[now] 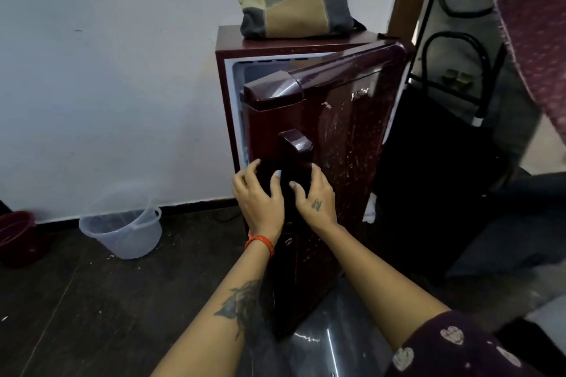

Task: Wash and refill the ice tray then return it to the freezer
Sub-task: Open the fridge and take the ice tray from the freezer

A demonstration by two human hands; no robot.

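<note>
Both hands are on the fridge door handle [295,159]: the left hand [260,196] has its fingers curled around the handle's left edge, the right hand [315,196] has its fingers bent over the right side, and neither holds anything else. The maroon door [346,131] stands ajar, with a slice of white interior [242,76] showing above and left of the hands. No ice tray anywhere in view, so I can't tell whether it's still inside waiting to be washed or already back in; nothing here settles it.
</note>
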